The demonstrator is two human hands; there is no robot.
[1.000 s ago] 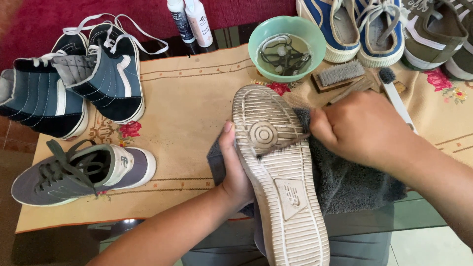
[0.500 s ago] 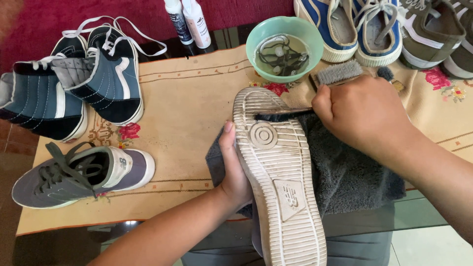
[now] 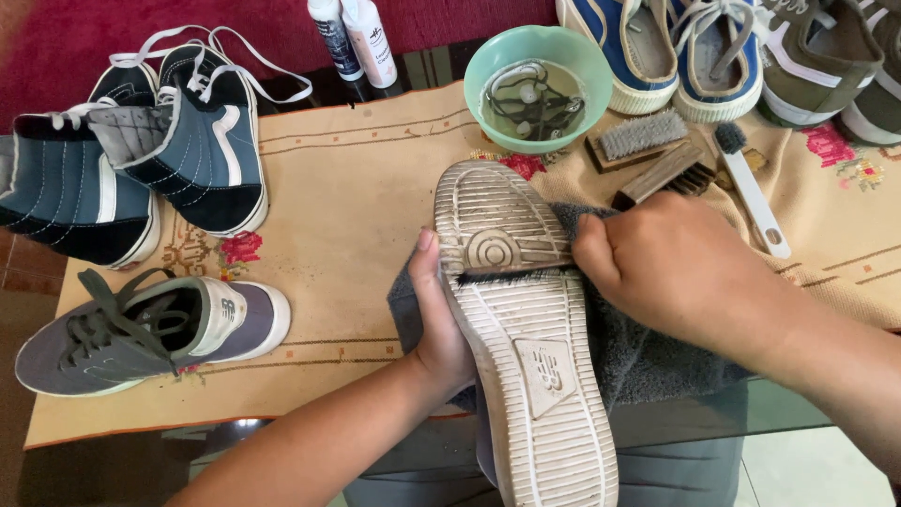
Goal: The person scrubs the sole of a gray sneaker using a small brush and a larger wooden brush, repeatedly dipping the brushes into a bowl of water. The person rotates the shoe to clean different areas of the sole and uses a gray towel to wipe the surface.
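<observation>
The left hand (image 3: 441, 329) grips the upturned sneaker (image 3: 526, 347) by its side, sole up, over a grey towel (image 3: 648, 357) at the desk's (image 3: 357, 207) near edge. The right hand (image 3: 671, 272) is clenched around a dark brush (image 3: 511, 274) lying across the sole. A hard stroke may slip off the sole — toward the thumb. The green bowl (image 3: 535, 47) of water stands near and could be knocked.

The brush (image 3: 511, 274) is mostly hidden under the right hand (image 3: 676, 272), and the olive shoes (image 3: 826, 56) at two o'clock are cut off.
</observation>
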